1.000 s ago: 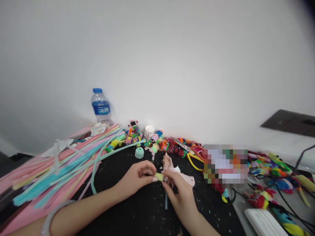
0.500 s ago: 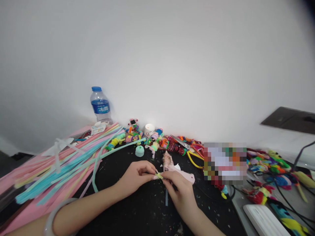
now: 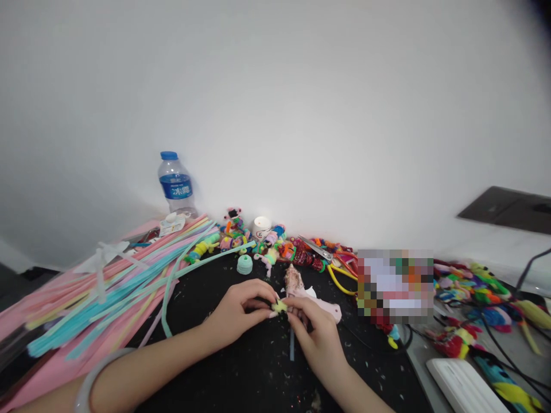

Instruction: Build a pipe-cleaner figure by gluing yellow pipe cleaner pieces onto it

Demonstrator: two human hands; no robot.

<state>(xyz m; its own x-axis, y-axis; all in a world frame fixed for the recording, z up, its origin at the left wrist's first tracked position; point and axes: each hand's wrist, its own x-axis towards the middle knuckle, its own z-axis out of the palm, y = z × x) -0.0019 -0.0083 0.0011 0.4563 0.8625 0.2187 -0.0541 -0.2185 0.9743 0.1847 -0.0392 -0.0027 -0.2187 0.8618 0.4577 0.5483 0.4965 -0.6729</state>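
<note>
A small yellow fuzzy piece (image 3: 279, 307), apparently bent pipe cleaner, is pinched between both hands above the black work surface (image 3: 241, 367). My left hand (image 3: 245, 307) grips its left side with thumb and fingertips. On its right side, the fingertips of my right hand (image 3: 316, 327) are closed. Just behind the right hand lies a pale pink glue gun (image 3: 322, 306) with a crusted nozzle end (image 3: 293, 279); a clear glue stick (image 3: 291, 344) shows below it. A mint-green coiled piece (image 3: 244, 264) sits beyond my left hand.
Long pastel pipe cleaners (image 3: 142, 275) spread across the left side. A water bottle (image 3: 175, 183) stands by the wall. Behind the hands are a white paper cup (image 3: 262, 226), colourful fuzzy figures (image 3: 235, 238) and scissors (image 3: 340, 278). A white power strip (image 3: 465, 387) and cables lie at right.
The yellow piece has turned between the fingertips and shows more of itself. My left fingers have shifted slightly around it; the surrounding things stay in place.
</note>
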